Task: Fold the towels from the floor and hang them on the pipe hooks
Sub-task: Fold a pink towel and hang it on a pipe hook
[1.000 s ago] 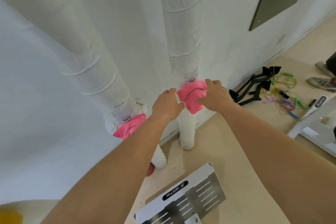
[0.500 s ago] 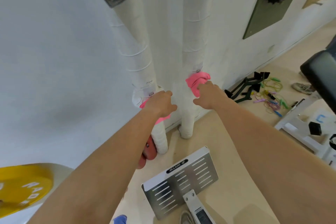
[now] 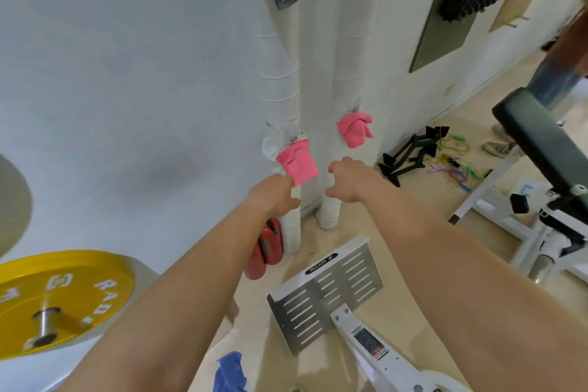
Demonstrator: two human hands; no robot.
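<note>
Both hands have drawn back from the pipes (image 3: 281, 73), the right releasing its towel. At six o'clock a blue towel (image 3: 230, 372) waits on the floor. The left hand (image 3: 273, 197) touches the left pink towel (image 3: 297, 161), probably straightening it; pinching or not, I cannot tell. The right hand (image 3: 350, 181), loosely curled, holds nothing; at its twelve o'clock the right pink towel (image 3: 353, 133) hangs hooked.

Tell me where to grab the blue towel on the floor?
Probably pinch the blue towel by its raised top fold, coming down from above. It lies crumpled in a heap on the floor, so no flat edge shows to get under.
</note>
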